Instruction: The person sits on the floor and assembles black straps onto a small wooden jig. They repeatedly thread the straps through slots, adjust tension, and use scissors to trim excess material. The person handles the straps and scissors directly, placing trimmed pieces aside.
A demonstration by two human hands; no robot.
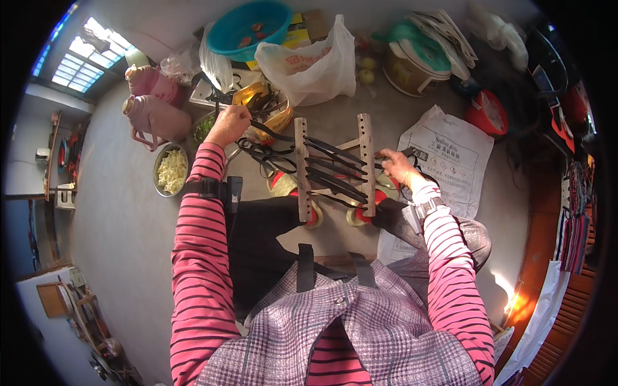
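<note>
Between my knees stands a wooden frame (301,168) with two upright slats, each pierced by holes. Black straps (335,172) run across from slat to slat in several slanting rows. My left hand (228,125) is up to the left of the frame, closed on a black strap that stretches over to the left slat. Just beyond the right slat is my right hand (399,167), its fingers closed on a black strap beside the slat; part of that grip is hidden. More loose black straps (267,154) hang in loops left of the frame.
Yellow tape rolls (278,122) lie beyond my left hand. Left stand a bowl of chopped vegetables (172,170) and pink flasks (151,117). A white plastic bag (312,74), teal basin (248,29) and lidded bucket (412,67) are at the back. A white sack (444,161) lies right.
</note>
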